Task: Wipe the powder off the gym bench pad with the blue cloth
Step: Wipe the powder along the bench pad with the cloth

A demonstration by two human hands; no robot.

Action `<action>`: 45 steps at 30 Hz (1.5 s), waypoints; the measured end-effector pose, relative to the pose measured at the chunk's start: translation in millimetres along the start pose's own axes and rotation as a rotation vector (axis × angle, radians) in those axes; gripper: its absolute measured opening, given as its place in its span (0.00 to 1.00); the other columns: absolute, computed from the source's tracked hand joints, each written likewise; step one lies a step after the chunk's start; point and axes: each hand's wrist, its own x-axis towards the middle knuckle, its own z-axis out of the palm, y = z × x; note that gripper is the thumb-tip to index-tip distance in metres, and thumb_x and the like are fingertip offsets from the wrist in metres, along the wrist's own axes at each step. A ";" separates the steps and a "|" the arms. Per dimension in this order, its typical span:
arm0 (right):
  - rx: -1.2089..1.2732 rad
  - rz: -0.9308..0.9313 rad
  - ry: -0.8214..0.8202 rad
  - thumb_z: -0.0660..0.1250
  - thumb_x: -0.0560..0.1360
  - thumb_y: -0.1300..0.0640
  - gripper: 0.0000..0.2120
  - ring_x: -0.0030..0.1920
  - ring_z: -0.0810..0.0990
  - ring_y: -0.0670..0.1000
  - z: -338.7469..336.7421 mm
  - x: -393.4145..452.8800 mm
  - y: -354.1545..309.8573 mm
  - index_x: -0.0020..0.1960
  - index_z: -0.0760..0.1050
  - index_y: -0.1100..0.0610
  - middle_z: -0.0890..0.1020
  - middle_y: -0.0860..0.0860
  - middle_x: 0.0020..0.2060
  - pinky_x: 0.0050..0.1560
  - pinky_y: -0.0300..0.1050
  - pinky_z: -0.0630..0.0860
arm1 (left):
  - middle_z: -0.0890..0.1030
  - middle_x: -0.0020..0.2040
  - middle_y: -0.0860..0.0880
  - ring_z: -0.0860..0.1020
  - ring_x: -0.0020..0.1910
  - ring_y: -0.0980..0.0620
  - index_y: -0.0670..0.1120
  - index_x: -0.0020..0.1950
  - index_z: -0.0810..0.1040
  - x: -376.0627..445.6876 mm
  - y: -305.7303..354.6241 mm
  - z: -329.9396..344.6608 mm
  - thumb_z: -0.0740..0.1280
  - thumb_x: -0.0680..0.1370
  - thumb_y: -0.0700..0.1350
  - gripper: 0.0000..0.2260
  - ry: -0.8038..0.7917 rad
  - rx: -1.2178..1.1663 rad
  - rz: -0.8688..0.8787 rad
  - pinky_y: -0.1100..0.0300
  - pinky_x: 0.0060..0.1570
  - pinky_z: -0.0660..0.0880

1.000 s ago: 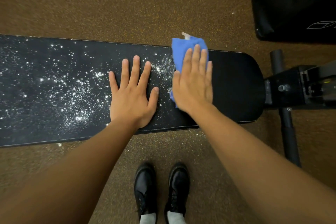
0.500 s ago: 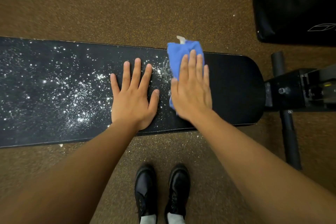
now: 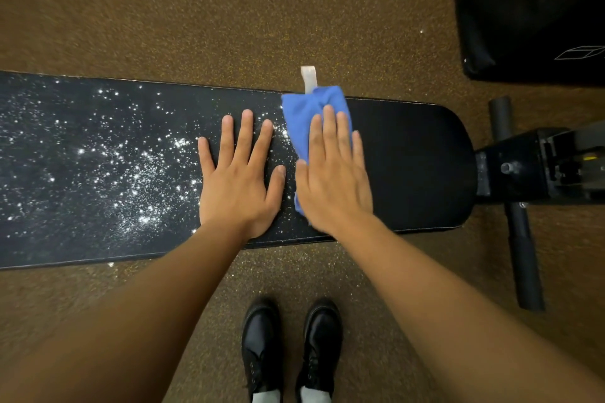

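The right hand (image 3: 334, 173) lies flat on the blue cloth (image 3: 311, 111), its fingers (image 3: 329, 127) straight and close together, pressing the cloth down onto the gym bench pad (image 3: 412, 167) rather than gripping it. The cloth shows beyond the fingertips and along the thumb side, reaching the pad's far edge, where a pale tag (image 3: 308, 78) sticks out over the floor. Just beside it, the left hand (image 3: 239, 180) rests palm down on the pad with fingers (image 3: 245, 134) spread and relaxed, holding nothing. White powder (image 3: 131, 170) speckles the pad from the left hand out to the left edge of view, with a thin line of it between the hands; the pad to the right of the cloth looks dark and clean. Black shoes (image 3: 291, 347) stand on the brown speckled floor (image 3: 229, 10) below.
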 end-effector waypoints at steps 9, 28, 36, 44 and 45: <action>0.045 0.227 0.030 0.49 0.82 0.49 0.32 0.78 0.41 0.59 -7.7 23.8 20.7 0.79 0.44 0.64 0.45 0.61 0.79 0.77 0.58 0.44 | 0.42 0.81 0.50 0.37 0.79 0.48 0.53 0.81 0.45 -0.9 -0.8 0.2 0.45 0.81 0.61 0.30 -0.001 0.001 -0.003 0.40 0.75 0.37; -0.001 -0.037 -0.003 0.42 0.81 0.48 0.31 0.78 0.41 0.58 -0.3 -2.3 -0.8 0.79 0.43 0.63 0.44 0.60 0.79 0.77 0.58 0.44 | 0.43 0.81 0.49 0.38 0.79 0.48 0.52 0.81 0.47 -0.3 -0.1 0.7 0.46 0.80 0.60 0.30 0.004 -0.003 -0.003 0.39 0.75 0.38; 0.024 0.246 0.032 0.49 0.81 0.50 0.31 0.78 0.42 0.60 -5.3 4.5 31.5 0.78 0.45 0.64 0.46 0.61 0.79 0.77 0.58 0.45 | 0.43 0.81 0.49 0.38 0.79 0.47 0.52 0.81 0.46 -1.2 0.0 -0.3 0.45 0.81 0.60 0.29 0.003 0.001 -0.006 0.39 0.75 0.38; -0.013 -0.069 -0.036 0.42 0.81 0.48 0.31 0.78 0.41 0.59 5.9 -44.4 -1.4 0.79 0.44 0.63 0.44 0.60 0.78 0.77 0.58 0.45 | 0.43 0.81 0.49 0.38 0.79 0.48 0.52 0.81 0.47 0.2 -1.3 0.9 0.46 0.80 0.60 0.30 -0.004 -0.012 -0.001 0.38 0.75 0.39; -0.020 -0.082 -0.049 0.42 0.81 0.48 0.31 0.78 0.42 0.59 6.9 -55.2 8.5 0.79 0.45 0.62 0.45 0.60 0.78 0.77 0.58 0.46 | 0.43 0.81 0.49 0.38 0.79 0.48 0.52 0.81 0.47 -0.3 -1.4 1.0 0.45 0.80 0.60 0.30 -0.003 -0.009 -0.001 0.39 0.75 0.39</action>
